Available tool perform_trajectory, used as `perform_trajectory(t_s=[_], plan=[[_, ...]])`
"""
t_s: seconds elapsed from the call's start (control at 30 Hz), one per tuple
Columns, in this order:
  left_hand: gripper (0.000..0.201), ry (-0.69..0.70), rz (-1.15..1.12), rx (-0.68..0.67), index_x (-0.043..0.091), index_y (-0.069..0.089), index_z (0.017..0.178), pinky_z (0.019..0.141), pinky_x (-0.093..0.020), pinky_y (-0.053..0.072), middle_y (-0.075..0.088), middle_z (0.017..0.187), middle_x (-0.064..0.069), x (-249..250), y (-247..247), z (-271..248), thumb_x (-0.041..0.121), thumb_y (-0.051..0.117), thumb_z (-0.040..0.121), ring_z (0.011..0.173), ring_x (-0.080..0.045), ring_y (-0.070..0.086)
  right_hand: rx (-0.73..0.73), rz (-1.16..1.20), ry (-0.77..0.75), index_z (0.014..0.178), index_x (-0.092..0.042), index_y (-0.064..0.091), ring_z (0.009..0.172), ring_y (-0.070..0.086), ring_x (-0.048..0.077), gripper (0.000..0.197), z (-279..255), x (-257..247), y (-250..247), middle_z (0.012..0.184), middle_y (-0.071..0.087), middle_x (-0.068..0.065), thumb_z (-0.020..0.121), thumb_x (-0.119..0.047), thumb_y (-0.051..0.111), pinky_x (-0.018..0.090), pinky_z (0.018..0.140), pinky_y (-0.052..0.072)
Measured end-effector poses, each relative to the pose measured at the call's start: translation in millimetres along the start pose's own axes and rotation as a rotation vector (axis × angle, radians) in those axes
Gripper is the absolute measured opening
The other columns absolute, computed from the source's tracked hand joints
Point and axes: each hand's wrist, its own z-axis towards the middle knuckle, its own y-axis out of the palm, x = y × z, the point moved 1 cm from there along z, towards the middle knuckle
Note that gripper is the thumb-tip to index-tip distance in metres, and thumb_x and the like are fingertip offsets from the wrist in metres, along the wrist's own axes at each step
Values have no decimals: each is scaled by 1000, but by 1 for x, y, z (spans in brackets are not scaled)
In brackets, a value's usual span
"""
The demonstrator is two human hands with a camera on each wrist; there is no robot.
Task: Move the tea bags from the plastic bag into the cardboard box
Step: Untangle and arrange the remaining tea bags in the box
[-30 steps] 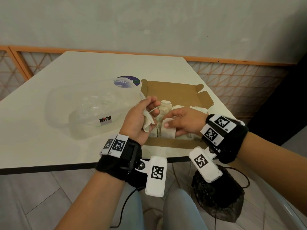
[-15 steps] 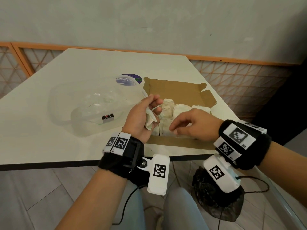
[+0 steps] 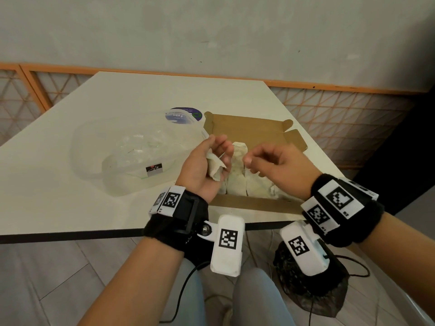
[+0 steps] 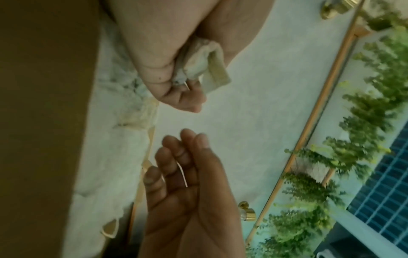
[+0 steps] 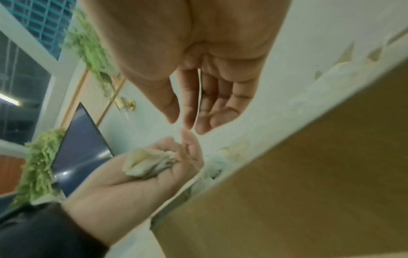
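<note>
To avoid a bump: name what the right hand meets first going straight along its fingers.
Probably the left hand, which grips a tea bag: the right hand points at its fingertips, close by. Depth is unclear.

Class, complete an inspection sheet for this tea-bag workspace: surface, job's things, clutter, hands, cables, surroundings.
Surface: white table, box near its front edge.
Job's things: open cardboard box holding tea bags; clear plastic bag to its left.
Clutter: round purple-labelled disc; black mesh bag on floor.
Hands: left hand grips crumpled tea bag; right hand half-curled, string along fingers, pinch unclear.
Cables: black cable from left wrist.
Surroundings: grey wall, orange lattice railing.
</note>
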Motion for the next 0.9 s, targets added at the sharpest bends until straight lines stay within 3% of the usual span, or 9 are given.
perform_trajectory(t_s=[0.07, 0.17, 0.3, 0.37, 0.43, 0.53, 0.7, 0.83, 0.9], plan=[[27, -30, -80, 9, 6, 59, 91, 58, -24, 55, 62, 85, -8, -2, 8, 1, 26, 43, 100, 80, -19, 62, 25, 117, 4, 91, -19, 65, 70, 59, 18, 18, -1, -9, 0, 81, 65, 2, 79, -30, 70, 32, 71, 52], [32, -52, -66, -1, 7, 57, 96, 84, -42, 54, 64, 92, -11, -9, 22, 4, 30, 35, 102, 89, -28, 63, -76, 119, 52, 98, -22, 62, 69, 57, 12, 31, 1, -15, 10, 84, 63, 3, 73, -35, 75, 26, 63, 49], [31, -83, 142, -53, 12, 58, 95, 56, -29, 52, 65, 102, -12, -19, 29, 7, 36, 38, 100, 73, -22, 63, -62, 362, 190, 91, -11, 64, 67, 58, 15, 13, 13, -6, 6, 80, 65, 8, 81, -16, 69, 18, 55, 47], [27, -116, 218, -111, 14, 58, 91, 63, -30, 53, 63, 92, -9, -18, 25, 6, 38, 46, 96, 71, -17, 60, -53, 559, 264, 88, -5, 63, 65, 60, 14, 5, 16, 0, -3, 75, 66, 5, 83, -8, 64, 17, 55, 50], [22, -145, 265, -177, 14, 59, 97, 77, -27, 54, 63, 93, -5, -15, 21, 5, 34, 53, 93, 81, -14, 62, -23, 689, 306, 83, -5, 61, 66, 63, 14, 2, 19, 7, -13, 76, 66, 6, 84, -4, 62, 18, 58, 54], [21, -138, 316, -191, 10, 60, 108, 70, -18, 55, 64, 99, -5, -13, 14, 8, 19, 59, 89, 85, -10, 63, -4, 796, 342, 83, -5, 59, 66, 68, 15, 4, 20, 15, -20, 80, 67, 11, 85, -2, 60, 23, 63, 57], [11, -76, 435, -75, 8, 64, 96, 48, -11, 45, 66, 74, 0, -15, 17, 9, 5, 63, 86, 65, -5, 61, 10, 616, 341, 83, -15, 59, 64, 56, 9, 8, 22, 22, -20, 75, 61, 0, 81, -12, 67, 21, 60, 46], [13, -10, 697, -53, 15, 64, 96, 43, -12, 32, 61, 71, 5, -15, 22, 10, 11, 67, 84, 59, -3, 54, -112, 470, 341, 103, -14, 64, 63, 48, 6, 29, 24, 22, -27, 77, 58, -4, 76, -22, 71, 20, 57, 37], [15, -26, 760, -60, 15, 65, 97, 43, -12, 30, 62, 70, 8, -14, 24, 9, 13, 68, 83, 58, -2, 55, -171, 440, 332, 89, -14, 66, 61, 47, 6, 17, 23, 19, -30, 72, 56, -4, 74, -20, 72, 20, 56, 35]])
